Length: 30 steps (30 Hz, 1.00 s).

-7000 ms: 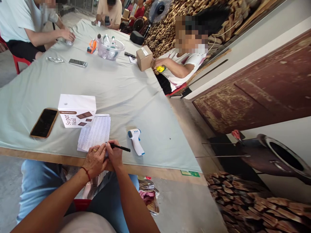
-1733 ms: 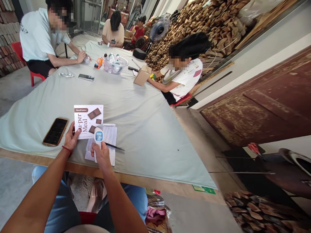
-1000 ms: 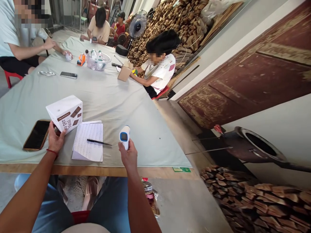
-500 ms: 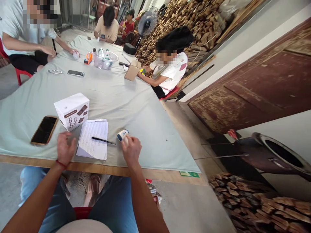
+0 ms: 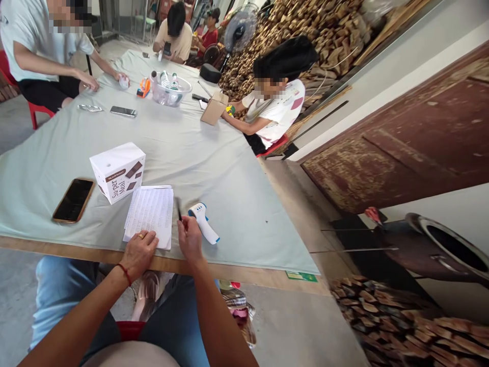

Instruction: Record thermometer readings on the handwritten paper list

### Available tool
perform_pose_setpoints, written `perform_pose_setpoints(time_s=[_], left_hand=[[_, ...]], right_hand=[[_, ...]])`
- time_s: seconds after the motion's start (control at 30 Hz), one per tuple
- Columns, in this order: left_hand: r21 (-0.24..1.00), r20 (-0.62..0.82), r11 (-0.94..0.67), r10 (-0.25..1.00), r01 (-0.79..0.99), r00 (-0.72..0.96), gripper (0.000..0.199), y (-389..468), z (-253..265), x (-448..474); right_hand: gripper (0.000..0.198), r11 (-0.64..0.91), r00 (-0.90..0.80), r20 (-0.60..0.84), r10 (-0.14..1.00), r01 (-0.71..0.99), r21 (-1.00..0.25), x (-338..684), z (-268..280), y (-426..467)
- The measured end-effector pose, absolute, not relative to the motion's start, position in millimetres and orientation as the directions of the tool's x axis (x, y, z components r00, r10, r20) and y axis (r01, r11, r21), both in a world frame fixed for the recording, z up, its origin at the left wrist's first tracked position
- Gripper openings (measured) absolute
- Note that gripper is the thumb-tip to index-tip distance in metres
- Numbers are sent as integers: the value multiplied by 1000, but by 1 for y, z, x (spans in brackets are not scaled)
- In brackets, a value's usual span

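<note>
My left hand [image 5: 140, 251] lies flat on the lower left corner of an open notebook [image 5: 151, 211] covered in handwriting. Between the fingers of my right hand [image 5: 190, 238] is a black pen [image 5: 178, 210], slightly blurred and pointing up and away from me, just right of the notebook. A white and blue infrared thermometer [image 5: 205, 224] rests on the cloth close to the right of that hand. Behind the notebook stands a white box [image 5: 119, 171] printed "Su-per Meal". To its left lies a phone [image 5: 74, 200] with a dark screen.
A grey-green cloth [image 5: 229, 178] covers the table. Farther back are a second phone [image 5: 123, 111], a clear basin [image 5: 178, 97] of bottles, an orange tape dispenser [image 5: 143, 87] and a cardboard box [image 5: 214, 108]. Several people sit around the table's far part. Firewood [image 5: 301, 46] is stacked behind.
My right hand has left the thermometer, which now lies fully visible, and has taken the pen off the notebook. My left hand has moved right and down onto the page.
</note>
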State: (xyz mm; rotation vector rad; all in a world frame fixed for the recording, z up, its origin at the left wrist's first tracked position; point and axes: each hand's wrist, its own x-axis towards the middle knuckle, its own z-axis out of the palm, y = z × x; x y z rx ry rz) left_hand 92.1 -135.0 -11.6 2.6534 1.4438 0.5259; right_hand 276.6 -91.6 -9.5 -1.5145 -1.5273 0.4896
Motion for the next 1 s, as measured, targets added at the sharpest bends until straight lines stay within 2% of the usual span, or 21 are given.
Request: perform_pose_setpoints(time_s=[0.07,0.13,0.23,0.33,0.53,1.0], left_hand=[[253,270,-532,841,808,469,28,-137,-20,94],[273,306,-532,838,801,452,31,-139,-25,95],[289,366,-549,820,784,439,31,-141,-27,96],[329,407,-544,819,772,404,29,-141,-25,98],[377,396,-528,835,761,383,35,-143,-24,101],[371,379,-515,844,773,380,35,-145,-25,103]], right_hand=[[26,145,291,238,927,309,-940,271,-6,-95],[28,105,324,128,937,88,-991,263,-5,-97],[27,28,252,16,968,-42,-999,251,-8,-99],[24,-12,251,-6,968,25,-1000,243,-15,-99],[17,17,253,72,965,213,-977,237,-26,-101],[18,29,211,94,973,290,-957,239,-25,-104]])
